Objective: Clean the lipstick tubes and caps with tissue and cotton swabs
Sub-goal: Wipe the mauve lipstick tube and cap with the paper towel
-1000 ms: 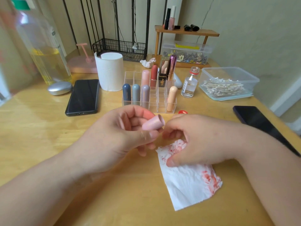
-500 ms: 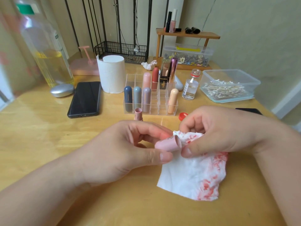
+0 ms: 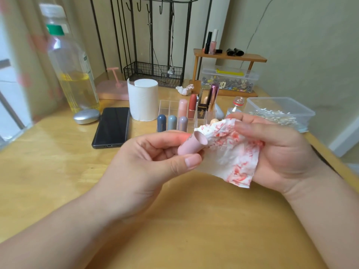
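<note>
Pale wooden table (image 3: 58, 181) fills the view, with a wall and a black wire stand behind it. Just above the middle, the left hand (image 3: 147, 164) pinches a pink cap (image 3: 191, 145) between thumb and fingers, its open mouth aimed toward two o'clock. The right hand (image 3: 281, 152) sits at three o'clock from the cap, fingers curled round a tissue (image 3: 233, 156) blotched red over much of its face. The tissue's edge touches the cap's rim. At twelve o'clock from the hands a clear rack (image 3: 167, 105) holds lipsticks (image 3: 182, 109) upright. The swab box (image 3: 279, 113) lies at two o'clock, near the right hand, and a phone (image 3: 112, 127) lies at ten o'clock.

The step in hand looks like wiping the inside of the cap. To do it well, I would fold the tissue so that a white patch faces out, such as the one toward eight o'clock on the sheet. The red parts would likely smear colour back on. Push that patch into the mouth over a fingertip, then turn the cap with the left hand rather than dragging the paper. The cap looks small and smooth, so the pinch belongs near its closed end, leaving the rim free. Anything deep in the bottom probably calls for a swab.
</note>
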Demonstrator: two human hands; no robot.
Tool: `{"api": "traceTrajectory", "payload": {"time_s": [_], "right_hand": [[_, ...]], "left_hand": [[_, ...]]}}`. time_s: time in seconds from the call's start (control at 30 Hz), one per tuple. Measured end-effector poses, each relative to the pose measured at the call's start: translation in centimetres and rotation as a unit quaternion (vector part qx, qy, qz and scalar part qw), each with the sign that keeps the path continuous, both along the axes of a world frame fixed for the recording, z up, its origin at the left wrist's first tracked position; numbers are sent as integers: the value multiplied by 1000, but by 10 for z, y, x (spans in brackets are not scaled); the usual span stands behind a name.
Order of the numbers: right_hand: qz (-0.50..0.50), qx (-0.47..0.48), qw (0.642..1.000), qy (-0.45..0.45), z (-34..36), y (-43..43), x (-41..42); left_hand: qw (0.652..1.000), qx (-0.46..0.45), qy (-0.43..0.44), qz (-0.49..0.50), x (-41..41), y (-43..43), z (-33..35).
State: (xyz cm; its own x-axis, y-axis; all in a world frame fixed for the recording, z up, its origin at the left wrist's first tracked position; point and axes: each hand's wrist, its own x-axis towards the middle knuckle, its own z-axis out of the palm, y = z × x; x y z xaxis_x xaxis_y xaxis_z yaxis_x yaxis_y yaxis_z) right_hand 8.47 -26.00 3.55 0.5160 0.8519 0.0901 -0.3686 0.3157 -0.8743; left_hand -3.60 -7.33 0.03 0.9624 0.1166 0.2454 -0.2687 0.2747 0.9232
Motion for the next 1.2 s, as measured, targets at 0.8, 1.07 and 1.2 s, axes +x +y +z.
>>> {"api": "traceTrajectory", "payload": {"time_s": [0.8, 1.07, 1.2], "right_hand": [[-250, -16, 786, -566, -3, 11, -32], [-211, -82, 839, -495, -2, 9, -37], [-220, -96, 851, -468, -2, 13, -40]], "left_hand": [[998, 20, 21, -52, 4, 6, -1], [996, 18, 41, -83, 5, 15, 0], [996, 70, 21, -41, 5, 15, -7]]}}
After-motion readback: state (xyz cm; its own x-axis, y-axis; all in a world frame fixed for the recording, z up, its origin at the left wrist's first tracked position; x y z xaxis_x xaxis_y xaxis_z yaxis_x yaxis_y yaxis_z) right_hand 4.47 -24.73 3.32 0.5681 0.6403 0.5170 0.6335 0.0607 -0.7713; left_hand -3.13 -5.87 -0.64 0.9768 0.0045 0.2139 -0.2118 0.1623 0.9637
